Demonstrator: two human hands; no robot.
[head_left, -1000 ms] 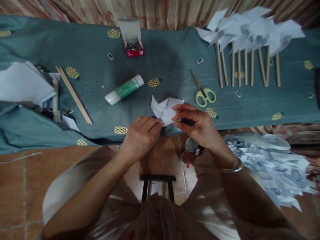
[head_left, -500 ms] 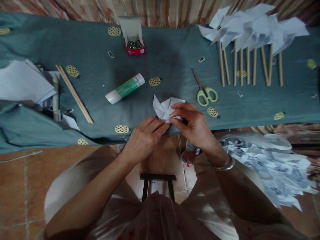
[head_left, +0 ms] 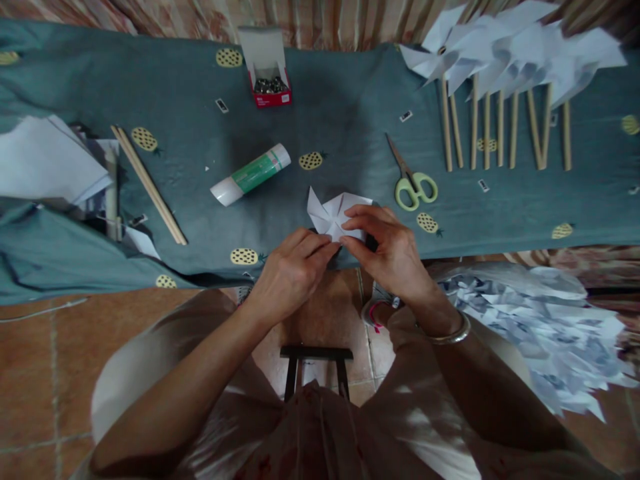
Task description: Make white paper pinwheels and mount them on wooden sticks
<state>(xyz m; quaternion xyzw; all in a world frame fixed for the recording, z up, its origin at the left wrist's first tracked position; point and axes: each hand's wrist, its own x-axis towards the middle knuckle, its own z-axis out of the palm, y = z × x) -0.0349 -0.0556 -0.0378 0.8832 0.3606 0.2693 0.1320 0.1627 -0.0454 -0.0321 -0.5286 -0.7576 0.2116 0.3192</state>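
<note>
A white paper pinwheel [head_left: 334, 212], partly folded and without a stick, is held over the near edge of the cloth-covered table. My left hand [head_left: 295, 270] pinches its lower edge between thumb and fingers. On the right side, my right hand [head_left: 387, 247] grips the paper, thumb below and fingertips pressed near the centre. The fingers hide part of its right blades. To the right of the paper lie scissors [head_left: 414, 187] with light green handles. A green and white glue stick [head_left: 253, 175] rests to the upper left.
A red box [head_left: 273, 99] of small metal pieces stands open at the back. Finished pinwheels [head_left: 510, 57] on sticks lie at the far right. Wooden sticks [head_left: 150, 185] and paper sheets [head_left: 47, 160] are on the left. More folded paper [head_left: 540, 333] fills a bag below right.
Both hands keep their hold on the paper pinwheel, with only a slight shift of the fingers. The whole view has moved a little.
</note>
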